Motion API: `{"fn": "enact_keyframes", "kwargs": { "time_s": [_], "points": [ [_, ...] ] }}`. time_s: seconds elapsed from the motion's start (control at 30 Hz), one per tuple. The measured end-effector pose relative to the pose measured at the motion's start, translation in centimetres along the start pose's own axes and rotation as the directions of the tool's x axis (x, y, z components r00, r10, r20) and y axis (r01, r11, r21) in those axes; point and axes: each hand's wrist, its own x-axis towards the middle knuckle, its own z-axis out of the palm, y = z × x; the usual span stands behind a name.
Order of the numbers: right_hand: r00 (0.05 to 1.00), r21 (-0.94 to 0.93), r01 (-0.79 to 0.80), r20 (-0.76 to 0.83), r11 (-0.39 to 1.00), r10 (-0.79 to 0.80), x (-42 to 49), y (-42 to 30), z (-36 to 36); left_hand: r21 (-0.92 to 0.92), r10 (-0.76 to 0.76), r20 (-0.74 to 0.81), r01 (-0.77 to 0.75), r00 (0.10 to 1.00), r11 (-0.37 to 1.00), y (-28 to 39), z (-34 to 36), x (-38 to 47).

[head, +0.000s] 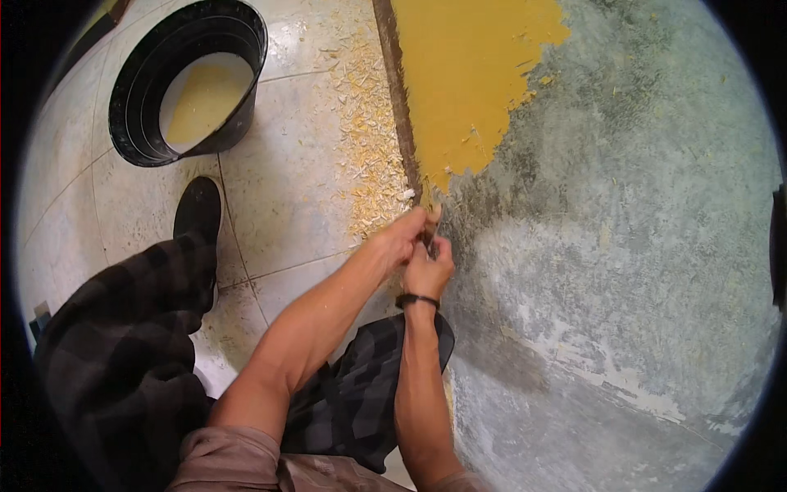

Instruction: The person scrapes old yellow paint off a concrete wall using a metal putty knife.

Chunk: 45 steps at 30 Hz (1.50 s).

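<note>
Both hands meet at the lower end of the yellow paint [467, 92] on a wall, close to the brown strip [396, 86] along its foot. My left hand [399, 237] is raised to the paint's edge, its fingers bent; what they grip is hidden. Just below and to its right, my right hand [429, 267], with a black band at the wrist, has its fingers closed around a thin tool, perhaps a scraper, which is small and blurred. Bare grey wall [615, 215] with dark patches lies to the right of the paint.
A black bucket [246, 123] holding whitish liquid with a yellow reflection stands at the upper left on the tiled floor [295, 227]. Paint flakes [369, 147] lie heaped along the brown strip. My dark shoe [198, 206] is just below the bucket.
</note>
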Motion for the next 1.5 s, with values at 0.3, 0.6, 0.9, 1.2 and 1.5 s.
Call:
{"fn": "enact_keyframes", "kwargs": {
  "time_s": [0.3,0.6,0.9,1.2,1.5],
  "points": [
    [1.000,0.027,0.016,-0.022,1.000,-0.016,0.8,1.2,-0.5,0.082,-0.071,-0.035,0.073,0.997,0.994,-0.4,2.9,-2.2],
    [0.998,-0.078,0.035,0.050,0.996,-0.031,3.1,0.8,1.8,0.056,-0.044,-0.057,0.047,0.997,0.997,2.6,2.0,-0.3],
    [0.994,-0.046,0.105,-0.005,0.993,-0.105,2.6,1.3,-0.3,0.032,-0.065,-0.015,0.065,0.998,0.997,0.8,3.0,-1.1],
    [1.000,-0.044,0.002,0.023,0.999,-0.001,2.4,0.6,-1.5,0.005,-0.037,0.004,0.037,0.999,0.999,-0.3,3.6,-0.6],
    [1.000,-0.121,0.024,0.014,0.992,-0.023,1.0,0.9,-1.2,0.055,0.010,0.045,-0.012,0.999,0.998,-0.6,1.9,-0.9]
  ]
}}
